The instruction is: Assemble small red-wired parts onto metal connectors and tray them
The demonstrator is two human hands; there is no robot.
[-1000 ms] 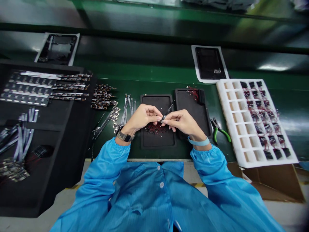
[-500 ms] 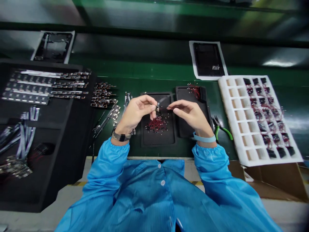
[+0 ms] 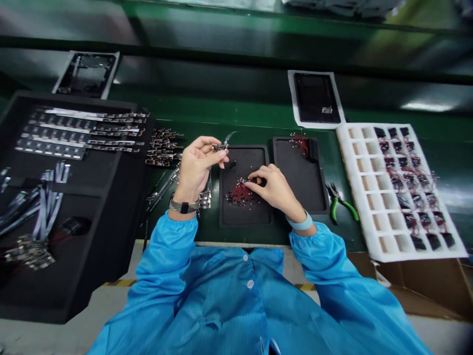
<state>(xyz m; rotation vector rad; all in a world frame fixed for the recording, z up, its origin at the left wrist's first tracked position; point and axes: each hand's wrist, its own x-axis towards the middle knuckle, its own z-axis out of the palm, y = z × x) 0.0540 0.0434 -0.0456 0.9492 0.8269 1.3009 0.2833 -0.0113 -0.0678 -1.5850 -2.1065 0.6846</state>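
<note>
My left hand (image 3: 201, 165) is closed on a small circuit board (image 3: 220, 147) with a thin dark strip curving up from it. Thumb and fingers pinch the board above the left edge of a shallow black tray (image 3: 246, 220). In that tray lies a pile of small red-wired parts (image 3: 241, 193), and a small black piece (image 3: 232, 164) sits above the pile. My right hand (image 3: 271, 187) reaches to the pile's upper right, its thumb and forefinger drawn together at the wires. Whatever is between those fingertips is too small to make out.
A second black tray (image 3: 295, 185) holds red-wired parts. Green-handled pliers (image 3: 342, 204) lie beside a white compartment tray (image 3: 375, 207) at right. Circuit boards (image 3: 162, 148) and a large black tray (image 3: 81, 207) are at left. Two framed panels (image 3: 318, 96) (image 3: 86, 74) stand farther back.
My left hand has moved left and slightly up with the board. My right hand has come down to the pile of red-wired parts, its fingers closing. The view has shifted slightly.
</note>
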